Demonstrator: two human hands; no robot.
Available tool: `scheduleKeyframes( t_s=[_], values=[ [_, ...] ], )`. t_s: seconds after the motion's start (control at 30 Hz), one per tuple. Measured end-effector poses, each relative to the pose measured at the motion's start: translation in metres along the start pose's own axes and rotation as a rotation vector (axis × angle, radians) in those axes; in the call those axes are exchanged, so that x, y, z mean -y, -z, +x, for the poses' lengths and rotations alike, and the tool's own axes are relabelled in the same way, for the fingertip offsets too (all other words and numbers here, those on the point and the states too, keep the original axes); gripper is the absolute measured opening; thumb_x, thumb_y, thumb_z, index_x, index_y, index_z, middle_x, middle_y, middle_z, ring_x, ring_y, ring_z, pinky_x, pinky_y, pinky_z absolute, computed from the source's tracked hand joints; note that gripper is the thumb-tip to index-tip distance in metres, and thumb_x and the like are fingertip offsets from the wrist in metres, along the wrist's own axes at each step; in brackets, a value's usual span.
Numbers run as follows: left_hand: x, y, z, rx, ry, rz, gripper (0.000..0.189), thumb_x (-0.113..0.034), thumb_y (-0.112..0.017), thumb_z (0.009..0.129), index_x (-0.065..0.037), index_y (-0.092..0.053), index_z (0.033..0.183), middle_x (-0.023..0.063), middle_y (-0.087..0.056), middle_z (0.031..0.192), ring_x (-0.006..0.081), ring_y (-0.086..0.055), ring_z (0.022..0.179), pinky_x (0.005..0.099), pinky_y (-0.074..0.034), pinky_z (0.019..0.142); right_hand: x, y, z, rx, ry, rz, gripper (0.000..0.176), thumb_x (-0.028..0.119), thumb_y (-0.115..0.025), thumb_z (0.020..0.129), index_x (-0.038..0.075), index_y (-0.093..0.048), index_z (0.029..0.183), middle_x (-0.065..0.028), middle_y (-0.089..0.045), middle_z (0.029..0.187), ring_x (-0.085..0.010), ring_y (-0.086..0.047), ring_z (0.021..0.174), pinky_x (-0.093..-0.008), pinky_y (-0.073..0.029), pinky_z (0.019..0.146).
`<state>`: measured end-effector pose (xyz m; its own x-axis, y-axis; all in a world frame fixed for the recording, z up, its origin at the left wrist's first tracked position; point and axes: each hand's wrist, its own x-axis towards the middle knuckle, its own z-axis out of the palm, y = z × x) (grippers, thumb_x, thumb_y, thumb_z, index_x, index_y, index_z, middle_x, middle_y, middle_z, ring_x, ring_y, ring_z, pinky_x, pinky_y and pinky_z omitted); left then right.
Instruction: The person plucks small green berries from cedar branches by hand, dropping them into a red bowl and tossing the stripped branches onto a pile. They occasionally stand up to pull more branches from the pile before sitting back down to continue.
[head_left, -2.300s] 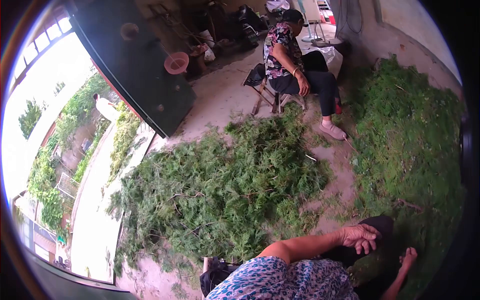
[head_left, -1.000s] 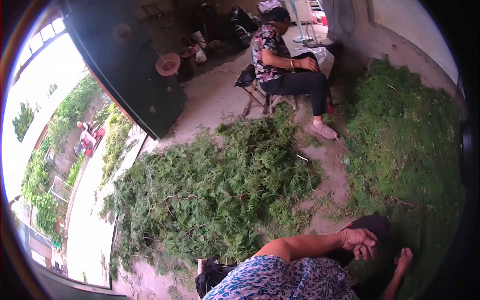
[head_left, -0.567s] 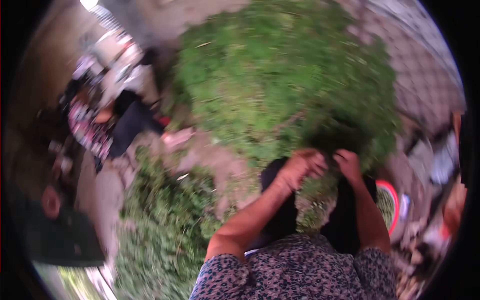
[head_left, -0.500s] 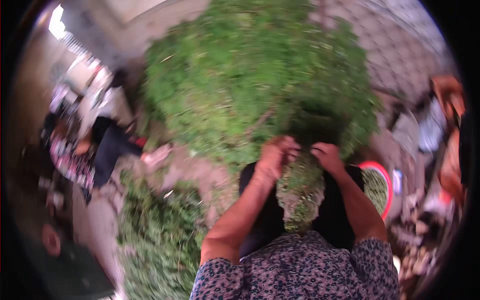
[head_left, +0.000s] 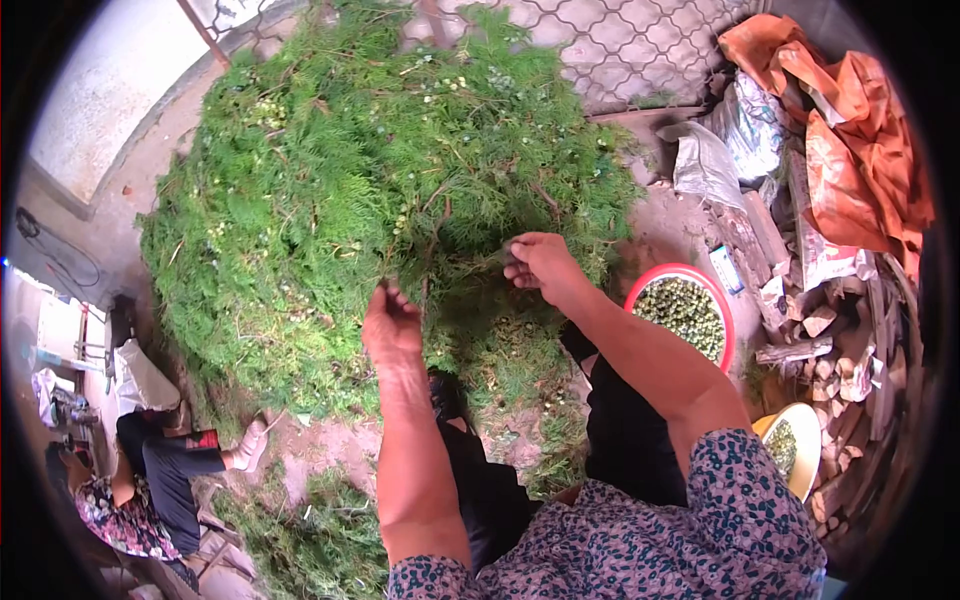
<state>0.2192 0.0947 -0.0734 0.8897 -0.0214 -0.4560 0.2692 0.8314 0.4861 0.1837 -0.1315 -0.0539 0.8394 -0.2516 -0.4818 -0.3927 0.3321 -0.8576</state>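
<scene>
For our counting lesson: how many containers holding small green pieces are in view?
2: the red-rimmed basin, right of the right forearm, and the pale yellow bowl beside the right sleeve, partly behind it. Others may be hidden.

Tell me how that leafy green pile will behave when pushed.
The leafy green pile would probably squash softly, since its feathery sprigs look loosely heaped. They overlap, so one push would likely drag several along together.

left hand (head_left: pixel 394 325) and right hand (head_left: pixel 548 270) apart over green branch pile (head_left: pixel 320 210) | red-rimmed basin (head_left: pixel 672 269) holding small green pieces (head_left: pixel 682 315), right | firewood (head_left: pixel 795 350) and orange sheet (head_left: pixel 860 160) farther right | seated person (head_left: pixel 165 480) at left
</scene>
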Motion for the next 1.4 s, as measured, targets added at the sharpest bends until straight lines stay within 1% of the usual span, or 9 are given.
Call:
scheduleKeyframes(
  t_s=[0.2, 0.3, 0.4, 0.6, 0.8, 0.93, 1.17, 1.23, 1.4],
  values=[
    [-0.004, -0.014, -0.005, 0.03, -0.004, 0.112, 0.015, -0.018, -0.048, 0.089, -0.006, -0.055, 0.096, 0.0001, -0.052, 0.072, 0.0115, -0.045, 0.061, 0.0231, -0.038, 0.053, 0.026, -0.002, 0.082, -0.226, 0.13, 0.179, 0.028, 0.001, -0.04, 0.087, -0.001, -0.049, 0.114, -0.0119, -0.056, 0.091, -0.017, -0.058, 0.055, -0.0265, -0.043, 0.038],
    [0.0, -0.019, -0.002, 0.038, 0.023, 0.12, 0.016, -0.018, -0.05, 0.088, -0.006, -0.055, 0.098, -0.0003, -0.052, 0.072, 0.0112, -0.045, 0.061, 0.0231, -0.038, 0.052, 0.031, -0.008, 0.11, -0.161, 0.206, -0.014, 0.042, 0.003, -0.042, 0.088, 0.004, -0.035, 0.13, -0.0134, -0.054, 0.108, -0.0138, -0.056, 0.055, -0.0254, -0.045, 0.043],
    [0.003, -0.025, 0.0, 0.044, 0.063, 0.114, 0.018, -0.018, -0.052, 0.087, -0.005, -0.054, 0.1, -0.0001, -0.052, 0.073, 0.0112, -0.045, 0.06, 0.0236, -0.038, 0.052, 0.034, -0.013, 0.134, -0.205, 0.173, -0.233, 0.048, 0.003, -0.047, 0.086, 0.005, -0.033, 0.132, -0.0123, -0.057, 0.104, -0.0123, -0.054, 0.053, -0.0249, -0.043, 0.041],
    [0.005, -0.032, 0.002, 0.074, 0.092, 0.102, 0.019, -0.017, -0.053, 0.087, -0.005, -0.054, 0.101, 0.0005, -0.052, 0.073, 0.0114, -0.045, 0.06, 0.0236, -0.038, 0.051, 0.036, -0.008, 0.147, -0.268, 0.297, -0.046, 0.034, 0.001, -0.057, 0.08, 0.003, -0.054, 0.114, -0.0057, -0.061, 0.08, -0.009, -0.052, 0.047, -0.021, -0.038, 0.038],
    [0.008, -0.043, -0.002, 0.07, 0.064, 0.144, 0.018, -0.015, -0.053, 0.086, -0.005, -0.054, 0.101, 0.0011, -0.053, 0.073, 0.0112, -0.046, 0.06, 0.0229, -0.037, 0.051, 0.056, -0.018, 0.113, -0.204, 0.515, 0.001, 0.027, 0.003, -0.057, 0.081, 0.002, -0.057, 0.108, -0.0035, -0.06, 0.073, -0.0077, -0.052, 0.047, -0.0193, -0.037, 0.037],
    [0.01, -0.044, -0.003, 0.046, 0.063, 0.139, 0.016, -0.015, -0.053, 0.086, -0.004, -0.054, 0.099, 0.0014, -0.053, 0.071, 0.0108, -0.045, 0.059, 0.0228, -0.037, 0.051, 0.058, -0.024, 0.083, -0.16, 0.453, -0.045, 0.029, 0.004, -0.056, 0.082, 0.003, -0.056, 0.111, -0.0029, -0.059, 0.071, -0.0076, -0.052, 0.046, -0.0191, -0.036, 0.036],
    [0.023, -0.05, 0.0, 0.102, 0.07, 0.209, 0.015, -0.013, -0.054, 0.086, -0.004, -0.055, 0.097, 0.0036, -0.058, 0.077, 0.0116, -0.05, 0.062, 0.0226, -0.039, 0.052, 0.033, -0.03, 0.04, -0.092, 0.435, -0.082, 0.016, 0.006, -0.055, 0.083, -0.001, -0.051, 0.096, -0.0035, -0.052, 0.067, -0.0094, -0.052, 0.042, -0.0217, -0.035, 0.032],
    [0.031, -0.064, -0.008, 0.113, -0.059, 0.496, 0.019, -0.013, -0.056, 0.084, -0.002, -0.057, 0.1, 0.0065, -0.061, 0.087, 0.0127, -0.054, 0.07, 0.0239, -0.044, 0.058, 0.031, -0.032, 0.028, -0.072, 0.406, -0.079, 0.016, 0.006, -0.055, 0.083, -0.002, -0.051, 0.096, -0.0035, -0.052, 0.067, -0.0097, -0.052, 0.042, -0.0218, -0.035, 0.032],
    [0.057, -0.075, -0.007, 0.183, -0.039, 0.615, 0.031, -0.014, -0.058, 0.084, 0.005, -0.054, 0.107, 0.0087, -0.061, 0.095, 0.0145, -0.054, 0.082, 0.0265, -0.044, 0.075, 0.028, -0.03, 0.003, 0.037, 0.293, 0.003, 0.017, 0.008, -0.055, 0.083, -0.002, -0.053, 0.096, -0.0034, -0.054, 0.068, -0.011, -0.053, 0.044, -0.0226, -0.036, 0.035]
  ],
)
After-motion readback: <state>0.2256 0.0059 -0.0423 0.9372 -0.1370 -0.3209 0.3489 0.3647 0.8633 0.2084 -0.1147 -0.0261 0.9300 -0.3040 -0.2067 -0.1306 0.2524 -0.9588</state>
